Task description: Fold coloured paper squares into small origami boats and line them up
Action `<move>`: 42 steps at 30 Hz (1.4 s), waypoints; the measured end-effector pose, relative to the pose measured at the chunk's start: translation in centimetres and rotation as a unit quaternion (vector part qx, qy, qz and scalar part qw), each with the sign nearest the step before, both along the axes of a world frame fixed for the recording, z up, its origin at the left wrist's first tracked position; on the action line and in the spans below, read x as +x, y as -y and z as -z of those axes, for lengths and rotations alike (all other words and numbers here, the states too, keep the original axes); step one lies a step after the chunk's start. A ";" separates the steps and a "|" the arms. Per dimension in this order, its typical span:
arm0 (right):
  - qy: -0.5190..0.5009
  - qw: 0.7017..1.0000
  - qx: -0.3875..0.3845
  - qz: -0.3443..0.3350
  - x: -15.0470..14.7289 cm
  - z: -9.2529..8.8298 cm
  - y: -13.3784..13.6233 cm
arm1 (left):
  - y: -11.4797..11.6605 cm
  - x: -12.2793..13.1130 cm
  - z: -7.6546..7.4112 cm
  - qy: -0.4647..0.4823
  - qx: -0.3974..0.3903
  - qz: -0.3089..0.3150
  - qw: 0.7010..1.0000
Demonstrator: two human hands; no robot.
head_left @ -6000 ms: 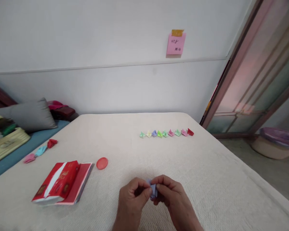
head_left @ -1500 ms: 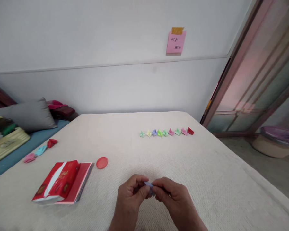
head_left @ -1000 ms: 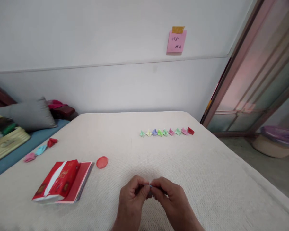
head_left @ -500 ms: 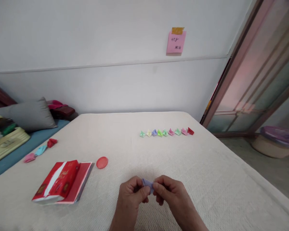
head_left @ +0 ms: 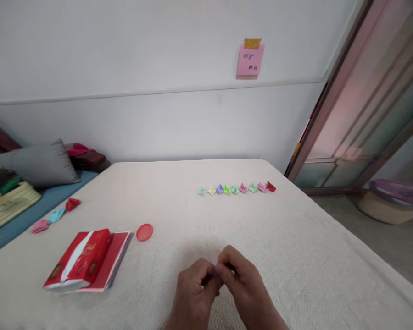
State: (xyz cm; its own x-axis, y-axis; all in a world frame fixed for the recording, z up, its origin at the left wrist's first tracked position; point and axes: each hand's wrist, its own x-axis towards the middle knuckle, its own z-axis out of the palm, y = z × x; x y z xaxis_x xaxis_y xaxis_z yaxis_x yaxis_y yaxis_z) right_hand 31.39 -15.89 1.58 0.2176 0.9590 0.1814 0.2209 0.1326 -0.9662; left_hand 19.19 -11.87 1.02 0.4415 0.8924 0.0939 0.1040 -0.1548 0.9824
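Observation:
Both my hands meet over the near middle of the cloth-covered table point(head_left: 165, 275). My left hand point(head_left: 196, 288) pinches a small piece of folded purple paper point(head_left: 215, 272) between thumb and forefinger. My right hand point(head_left: 240, 282) grips the same paper from the other side, fingertips touching the left ones. Most of the paper is hidden behind my fingers; only a sliver shows.
A row of small folded paper pieces point(head_left: 227, 189) stands toward the back. On the left are a red tissue pack point(head_left: 80, 259) on stacked coloured paper point(head_left: 115, 256), a red round lid point(head_left: 144, 232), and pink, blue point(head_left: 56, 215) and red folded papers.
My hands have drawn closer together and turned inward, my left hand shifting right. The purple paper, plainly visible before, is now almost covered by my fingers.

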 end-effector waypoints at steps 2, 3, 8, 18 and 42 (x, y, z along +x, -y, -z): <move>0.036 0.999 0.014 0.014 -0.2 0.1 0.0 | 0.0 0.1 0.2 0.024 -0.038 0.010 0.999; 0.039 0.999 0.013 0.019 -0.1 0.1 0.0 | -0.1 0.1 0.1 0.038 -0.064 0.013 0.997; -0.050 0.999 -0.014 0.013 0.8 -0.4 0.0 | -1.0 -0.1 -0.6 0.100 -0.167 0.004 0.981; -0.252 0.967 -0.047 0.000 0.5 0.0 -0.6 | -1.7 -0.3 0.6 0.191 -0.194 0.029 0.962; 0.070 0.990 0.114 0.043 0.5 0.3 0.0 | -1.1 -0.1 -0.2 0.194 -0.163 -0.054 0.966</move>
